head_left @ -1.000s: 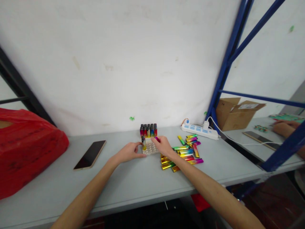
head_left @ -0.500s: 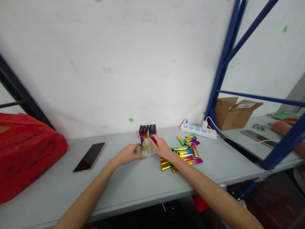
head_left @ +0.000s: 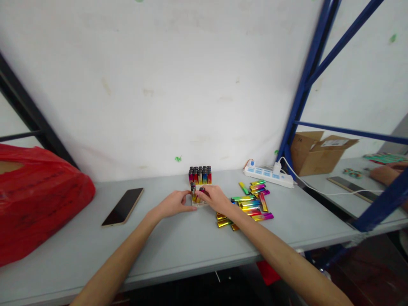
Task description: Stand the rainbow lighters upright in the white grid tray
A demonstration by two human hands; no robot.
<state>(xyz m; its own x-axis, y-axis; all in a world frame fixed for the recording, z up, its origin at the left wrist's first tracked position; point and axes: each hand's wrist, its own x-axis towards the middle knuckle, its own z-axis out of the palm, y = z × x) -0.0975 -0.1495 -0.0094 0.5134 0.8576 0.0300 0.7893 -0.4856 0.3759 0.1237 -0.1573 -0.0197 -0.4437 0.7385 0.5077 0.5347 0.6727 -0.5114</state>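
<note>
My left hand (head_left: 174, 205) braces the left end of a small white tray (head_left: 198, 205) with rounded pockets, its thumb at the front edge and fingers at the side. One lighter (head_left: 193, 189) with a black top stands upright at the tray's left end. Over the tray, my right hand (head_left: 216, 198) pinches another lighter (head_left: 202, 191) whose lower end reaches the pockets; its exact fit is hidden by the fingers. Just behind, a block of upright lighters (head_left: 200, 175) stands in rows. Loose shiny lighters (head_left: 250, 204) in rainbow metallic colours lie to the right.
A phone (head_left: 123, 207) and a red plastic bag (head_left: 38, 199) are on the left. A white power strip (head_left: 268, 175) with a cable lies at the back right, beside a blue rack post (head_left: 295, 102). Beyond it are a cardboard box (head_left: 318, 153) and another person's hand (head_left: 384, 173).
My right hand has lowered the lighter and tilted it upright toward the tray's pockets. The left hand stays at the tray. The whole view has shifted slightly.
</note>
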